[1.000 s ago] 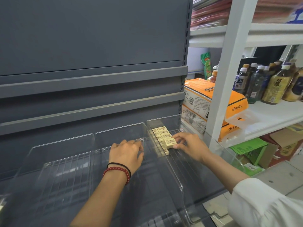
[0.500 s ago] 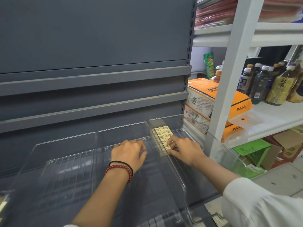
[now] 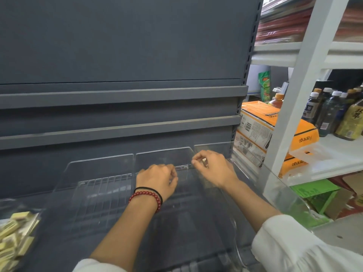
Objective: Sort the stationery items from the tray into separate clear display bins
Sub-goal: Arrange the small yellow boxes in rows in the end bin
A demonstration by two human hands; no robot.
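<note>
**Inspector:** Firstly, hazards. What could go wrong from here?

**Assistant:** Chiefly a misfile, in my judgement. The walls of the right bin (image 3: 214,147) and the middle bin (image 3: 163,157) are clear and hard to read against the grey backboard (image 3: 117,46). The right hand (image 3: 214,167) works exactly at the divider between them. A small sideways slip would put the item in the wrong bin.

**Inspector:** Anything further?

**Assistant:** The white sleeve (image 3: 298,246) sits just beside the front right corner of the right bin. A hasty withdrawal could, I judge, catch that lip and drag the bin forward.

**Inspector:** State of the hands.

**Assistant:** Right hand: fingers curled, thumb and forefinger drawn together, at the rear left corner of the right bin. Left hand (image 3: 157,181): knuckles up, fingers curled under, at the rear edge of the middle bin. Nothing shows in it, and I cannot tell whether it holds anything.

**Inspector:** And the item?

**Assistant:** A pale block (image 3: 204,160), likely an eraser, shows beneath the right hand's fingers. I cannot tell whether it is pinched or merely covered. The other erasers (image 3: 13,230) lie heaped in the tray (image 3: 38,222) by the shelf's front left corner, well apart from both hands.
</note>
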